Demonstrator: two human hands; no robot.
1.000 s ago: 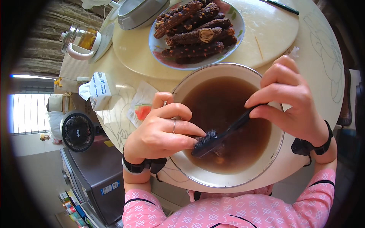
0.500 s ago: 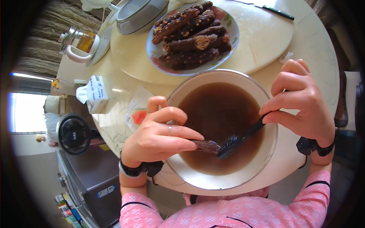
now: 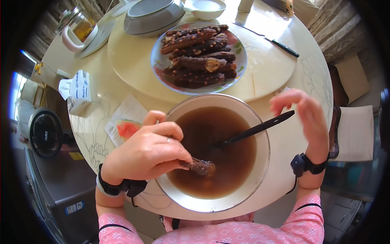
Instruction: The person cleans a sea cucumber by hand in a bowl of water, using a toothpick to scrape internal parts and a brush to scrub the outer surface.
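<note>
My left hand (image 3: pixel 151 151) pinches a dark brown, warty sea cucumber (image 3: pixel 202 166) between thumb and fingers. Its free end dips at the surface of murky brown water in a white enamel basin (image 3: pixel 265 156). A black brush (image 3: pixel 260 127) leans on the basin's right rim, handle sticking out, its bristle end under the water and hidden. Just past the handle's end, my right hand (image 3: pixel 307 118) hovers with nothing in it, fingers apart and slightly blurred. Beyond the basin, a flowered plate (image 3: pixel 240 79) bears several more sea cucumbers (image 3: pixel 199 63) in a pile.
The plate stands on a round turntable (image 3: pixel 268 81). A knife (image 3: pixel 284 47) lies at its far right. Grey dish (image 3: pixel 152 18), white bowl (image 3: pixel 205 9) and glass teapot (image 3: pixel 81 30) are at the back. Left of the basin are a tissue pack (image 3: pixel 80 92) and a melon piece (image 3: pixel 128 129).
My right hand has let go of the brush and moved up and away; the brush now rests in the basin. My left hand has lowered the sea cucumber to the water. The view has shifted.
</note>
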